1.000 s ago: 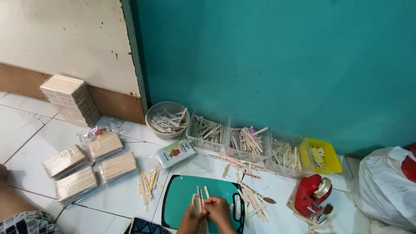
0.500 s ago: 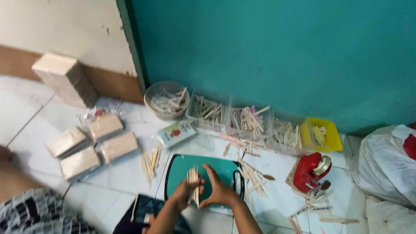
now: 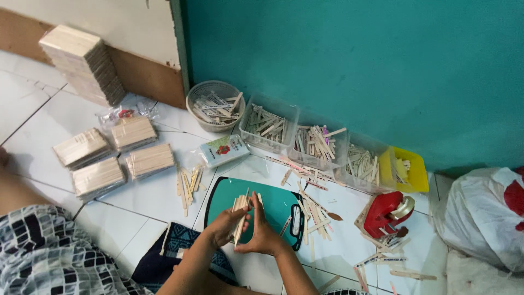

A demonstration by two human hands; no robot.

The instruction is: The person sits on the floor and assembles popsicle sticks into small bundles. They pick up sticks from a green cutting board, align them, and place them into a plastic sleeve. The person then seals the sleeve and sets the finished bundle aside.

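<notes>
- Tall stack of flat wooden sticks (image 3: 84,63) standing at the far left, leaning against the wall base.
- Four bundles of sticks (image 3: 112,155) lying on the white tiled floor (image 3: 38,109) at the left, set close together in two rows; a clear plastic wrapper (image 3: 123,113) lying just beyond them.
- Patterned cloth (image 3: 38,251) covering the person's leg at the near left.
- Loose sticks (image 3: 187,183) lying scattered between the bundles and the green cutting mat (image 3: 273,205).
- Small white box with a red mark (image 3: 224,150) resting just beyond the mat.
- Round basket (image 3: 214,105) sitting against the teal wall, holding printed sticks.
- Left hand (image 3: 225,226) hovering over the near edge of the mat, fingers curling closed around a handful of sticks (image 3: 241,216) being held upright and slightly fanned.
- Right hand (image 3: 263,232) pressing against the same handful from the right, fingers partly closed on it, thumb pointing up.
- Three clear tubs (image 3: 270,128) lining up along the wall to the right of the basket, each holding sticks.
- More sticks (image 3: 314,205) lying strewn off the mat's right edge.
- Yellow tray (image 3: 406,170) sitting at the end of the tub row.
- Red tool (image 3: 387,213) resting on the floor near the tray.
- White plastic bag (image 3: 483,216) slumping at the far right.
</notes>
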